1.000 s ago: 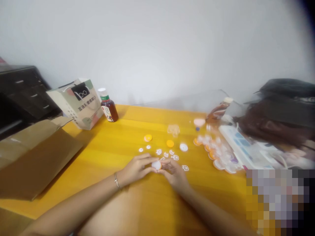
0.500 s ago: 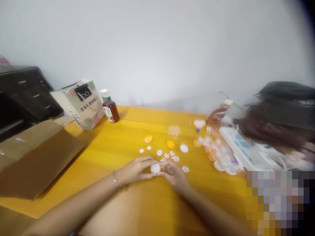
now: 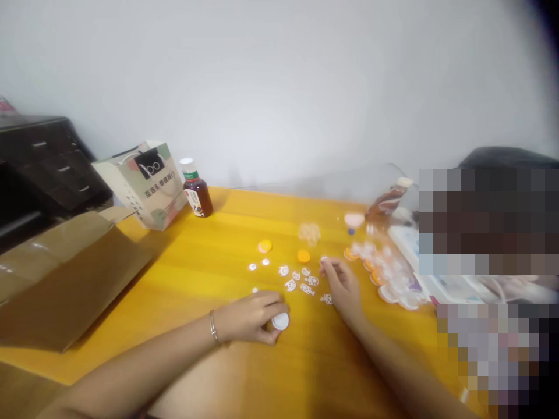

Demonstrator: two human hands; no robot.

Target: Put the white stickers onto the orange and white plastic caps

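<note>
My left hand (image 3: 251, 316), with a bracelet on its wrist, grips a small round white cap (image 3: 280, 320) just above the yellow table (image 3: 209, 273). Farther out to the right, my right hand (image 3: 341, 284) has its fingertips closed on a white round piece where a white disc lay; the piece itself is mostly hidden. Between the hands lie several small white perforated pieces (image 3: 301, 280). Beyond them sit an orange cap (image 3: 303, 256) and a yellow-pink cap (image 3: 264, 246).
A cluster of orange and white caps (image 3: 386, 273) lies at right beside a white box (image 3: 437, 279). A dark drink bottle (image 3: 196, 189) and paper gift bag (image 3: 144, 183) stand at back left; a cardboard box (image 3: 65, 279) sits left. Another bottle (image 3: 388, 201) lies at back right.
My hands, together on the white cap before, have parted. The left hand keeps the cap and drew nearer; the right hand reached forward and right to the white disc.
</note>
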